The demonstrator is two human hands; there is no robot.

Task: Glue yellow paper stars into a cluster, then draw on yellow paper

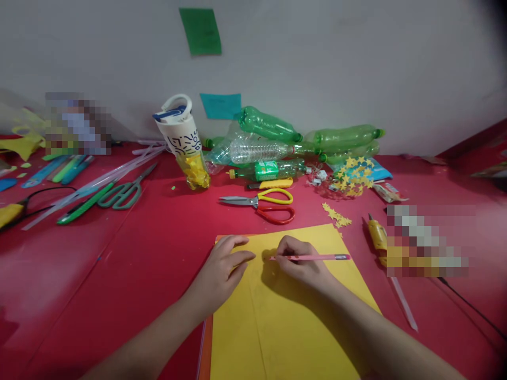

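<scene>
A large yellow sheet of paper [309,332] lies before me on top of other coloured sheets, with a faint line running down its left part. My right hand [303,261] is closed around a pink pencil [319,257], its point near the paper and its eraser end to the right. Over the sheet's upper left edge, my left hand [225,266] is open, thumb and fingers apart, holding nothing. Just beyond the sheet lie scissors [257,201] with one yellow and one red handle, and behind them a yellow cutter knife [273,183].
Plastic bottles [269,124] lie along the wall beside a white tumbler [180,132]. A hot glue gun [378,237] with a cord is at right, near yellow paper stars [336,214]. Grey scissors [125,191], a green cutter [85,203] and clear glue sticks [95,182] lie left.
</scene>
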